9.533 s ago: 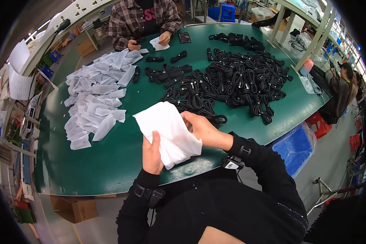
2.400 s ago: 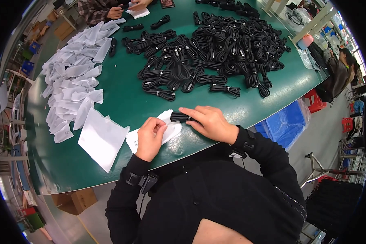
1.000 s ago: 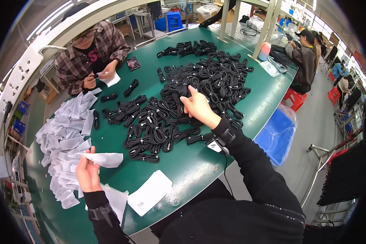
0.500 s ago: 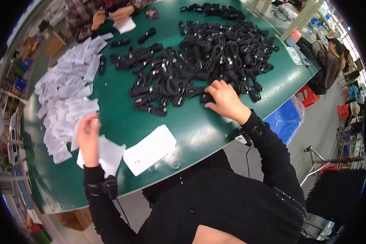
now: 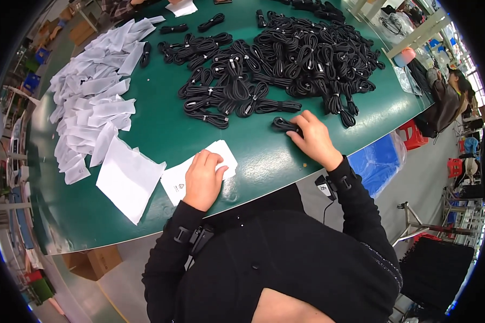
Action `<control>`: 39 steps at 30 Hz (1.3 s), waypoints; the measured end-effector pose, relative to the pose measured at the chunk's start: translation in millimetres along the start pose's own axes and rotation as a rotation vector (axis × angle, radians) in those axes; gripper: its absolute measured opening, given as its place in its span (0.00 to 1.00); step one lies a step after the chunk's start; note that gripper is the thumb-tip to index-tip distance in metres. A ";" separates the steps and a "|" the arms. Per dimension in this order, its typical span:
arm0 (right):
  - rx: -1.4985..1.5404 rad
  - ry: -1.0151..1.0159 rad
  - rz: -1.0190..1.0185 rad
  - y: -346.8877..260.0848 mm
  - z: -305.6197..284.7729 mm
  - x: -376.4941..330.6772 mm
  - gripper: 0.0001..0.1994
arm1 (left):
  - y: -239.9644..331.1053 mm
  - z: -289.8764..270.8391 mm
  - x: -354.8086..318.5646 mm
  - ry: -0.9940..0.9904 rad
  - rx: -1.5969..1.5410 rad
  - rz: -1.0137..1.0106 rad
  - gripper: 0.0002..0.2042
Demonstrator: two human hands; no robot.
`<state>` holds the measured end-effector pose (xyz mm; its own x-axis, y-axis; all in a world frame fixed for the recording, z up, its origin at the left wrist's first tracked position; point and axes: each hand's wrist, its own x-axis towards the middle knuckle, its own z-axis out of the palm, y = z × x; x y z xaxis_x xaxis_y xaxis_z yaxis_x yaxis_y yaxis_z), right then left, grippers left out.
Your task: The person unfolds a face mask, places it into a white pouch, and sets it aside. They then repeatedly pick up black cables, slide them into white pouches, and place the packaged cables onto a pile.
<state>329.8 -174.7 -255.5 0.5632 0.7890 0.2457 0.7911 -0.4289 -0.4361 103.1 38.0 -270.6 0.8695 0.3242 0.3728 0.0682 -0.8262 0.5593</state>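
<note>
- Now the right hand (image 5: 313,137) has its thumb and fingers closed around the right end of a coiled cable (image 5: 283,124), held low over the green table (image 5: 264,156), just nearer the body than the big cable heap (image 5: 312,59).
- Opposite, the left hand (image 5: 203,180) rests on a stack of white sleeves (image 5: 173,185) near the table's front edge, fingers curled and narrow; whether it pinches a sleeve, I cannot tell.
- Left of that stack, a large white bag (image 5: 129,175) lies flat, close to a heap of whitish pouches (image 5: 94,99).
- Probably the coiled cable is light, with rubbery skin that grips well; its loops should bend and spring back a little, and could fan out if held by one strand.
- Best hold: across the whole bundle near its middle, thumb opposite fingers, so the loops stay together.
- Likely the sleeves are thin, limp and slippery, prone to slide over one another or crease; a light pinch at one edge or corner should suit them.
</note>
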 end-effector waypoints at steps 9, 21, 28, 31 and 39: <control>0.404 -0.036 -0.226 -59.9 27.5 6.4 0.17 | 1.7 -1.1 0.8 -0.036 -0.273 -0.330 0.08; 0.424 -0.177 -0.213 -73.0 38.4 -1.2 0.30 | -2.2 0.6 1.2 -0.027 -0.067 -0.145 0.04; 0.238 -0.086 -0.429 -70.8 39.8 -4.9 0.30 | 0.6 -9.8 0.6 -0.022 -0.343 -0.335 0.04; 0.158 -0.072 -0.487 -71.1 40.0 -3.1 0.29 | -1.5 -12.3 0.2 0.000 -0.383 -0.338 0.03; 0.050 -0.037 -0.688 -70.0 36.5 6.2 0.26 | 0.3 -22.2 7.1 0.029 -0.287 -0.172 0.03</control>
<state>269.2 -123.7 -255.0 -0.0718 0.8893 0.4517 0.9531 0.1946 -0.2317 98.4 50.3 -251.3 0.8425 0.4641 0.2734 0.0687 -0.5960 0.8000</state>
